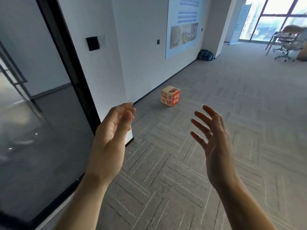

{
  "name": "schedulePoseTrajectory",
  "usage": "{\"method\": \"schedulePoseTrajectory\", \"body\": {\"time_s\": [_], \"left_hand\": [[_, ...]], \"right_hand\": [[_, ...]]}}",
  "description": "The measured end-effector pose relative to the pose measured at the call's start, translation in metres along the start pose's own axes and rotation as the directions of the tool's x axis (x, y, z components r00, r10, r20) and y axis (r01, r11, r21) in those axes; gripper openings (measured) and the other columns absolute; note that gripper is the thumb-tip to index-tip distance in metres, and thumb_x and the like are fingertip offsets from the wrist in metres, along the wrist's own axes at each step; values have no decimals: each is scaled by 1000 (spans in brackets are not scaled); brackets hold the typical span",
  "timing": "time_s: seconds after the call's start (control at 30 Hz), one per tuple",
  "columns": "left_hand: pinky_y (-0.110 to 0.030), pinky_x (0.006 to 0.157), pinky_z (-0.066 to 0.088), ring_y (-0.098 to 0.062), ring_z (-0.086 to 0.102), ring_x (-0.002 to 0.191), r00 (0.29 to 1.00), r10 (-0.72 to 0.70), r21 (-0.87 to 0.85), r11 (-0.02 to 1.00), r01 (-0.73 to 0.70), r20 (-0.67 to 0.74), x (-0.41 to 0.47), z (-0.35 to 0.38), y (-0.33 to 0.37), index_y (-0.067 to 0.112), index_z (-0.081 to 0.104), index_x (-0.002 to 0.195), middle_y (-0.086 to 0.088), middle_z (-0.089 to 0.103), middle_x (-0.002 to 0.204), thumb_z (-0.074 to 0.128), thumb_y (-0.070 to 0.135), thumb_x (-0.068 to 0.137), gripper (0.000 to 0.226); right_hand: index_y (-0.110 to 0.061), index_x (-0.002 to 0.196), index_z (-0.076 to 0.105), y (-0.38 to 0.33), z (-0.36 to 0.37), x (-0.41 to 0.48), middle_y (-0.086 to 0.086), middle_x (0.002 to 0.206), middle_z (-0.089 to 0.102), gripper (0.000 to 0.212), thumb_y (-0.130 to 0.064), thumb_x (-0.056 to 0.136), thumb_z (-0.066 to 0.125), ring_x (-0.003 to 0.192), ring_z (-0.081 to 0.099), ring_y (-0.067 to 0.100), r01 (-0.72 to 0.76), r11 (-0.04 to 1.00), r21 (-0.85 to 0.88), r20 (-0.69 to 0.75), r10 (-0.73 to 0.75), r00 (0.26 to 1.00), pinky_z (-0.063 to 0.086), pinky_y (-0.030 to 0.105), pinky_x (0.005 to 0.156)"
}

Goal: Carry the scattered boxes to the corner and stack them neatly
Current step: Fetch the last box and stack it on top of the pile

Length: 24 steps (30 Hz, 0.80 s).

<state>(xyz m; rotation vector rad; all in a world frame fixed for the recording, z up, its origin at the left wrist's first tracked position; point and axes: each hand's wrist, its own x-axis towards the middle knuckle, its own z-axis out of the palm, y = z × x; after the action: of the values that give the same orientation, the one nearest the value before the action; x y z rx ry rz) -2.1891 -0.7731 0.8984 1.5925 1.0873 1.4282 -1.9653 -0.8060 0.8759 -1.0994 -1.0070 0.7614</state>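
An office room is stretching away over grey herringbone carpet [166, 163] toward bright windows [282, 17], with a white wall [141, 55] running along the left.

The left grip [113, 128] is hovering released, palm turned inward, fingers loosely bent and holding nothing. The right grip [214, 135] is facing it, fingers spread and nearly straight, equally empty. Both are hanging in the air on the near side of the box [170, 96], well apart from it.

The box, cream with red lettering, is sitting alone on the carpet just beside the foot of the wall, one corner turned toward the camera. Beyond the box a dark bag [205, 55] is lying against the wall. Farther beyond it, to the right, a wheeled chair [285, 47] is standing near the windows. No stack is showing from here.

This is looking like the approach to a pick-up. Doing it well is probably meaning closing in and crouching first. Because the box is sitting cornerwise, stepping round it or angling the wrists is advisable, so that the palms are meeting two opposite faces, not the edges. Pressing evenly and only moderately is wise, since thin card may be denting, and lifting level is keeping the box from slipping.
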Motion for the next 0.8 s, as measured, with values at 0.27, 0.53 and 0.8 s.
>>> {"method": "schedulePoseTrajectory", "body": {"time_s": [0.27, 0.53, 0.8], "left_hand": [[-33, 106, 54, -3, 64, 126, 999, 31, -15, 999, -30, 36, 165, 74, -83, 33, 62, 135, 22, 69, 129, 42, 69, 93, 59], [-24, 99, 57, 0, 66, 119, 992, 24, -78, 997, -15, 122, 370, 156, -164, 36, 62, 129, 18, 69, 128, 40, 59, 99, 44], [-13, 91, 53, 1, 67, 117, 980, 70, -118, 992, -49, 185, 532, 245, -209, 40, 61, 123, 25, 70, 120, 41, 53, 100, 33]], "right_hand": [[-52, 132, 55, 70, -4, 165, -19, 141, 63, 85, -103, 63, 48, 127, 64, 5, -20, 998, -52, -52, 18, 999, 51, 38, 104], [-48, 134, 54, 111, -8, 353, -13, 145, 61, 94, -105, 60, 48, 127, 64, 7, 1, 986, -166, -162, -28, 986, 51, 42, 107], [-48, 136, 53, 165, -28, 528, -14, 145, 61, 89, -102, 67, 44, 128, 64, 7, 13, 983, -181, -202, -50, 978, 52, 39, 103]]}}
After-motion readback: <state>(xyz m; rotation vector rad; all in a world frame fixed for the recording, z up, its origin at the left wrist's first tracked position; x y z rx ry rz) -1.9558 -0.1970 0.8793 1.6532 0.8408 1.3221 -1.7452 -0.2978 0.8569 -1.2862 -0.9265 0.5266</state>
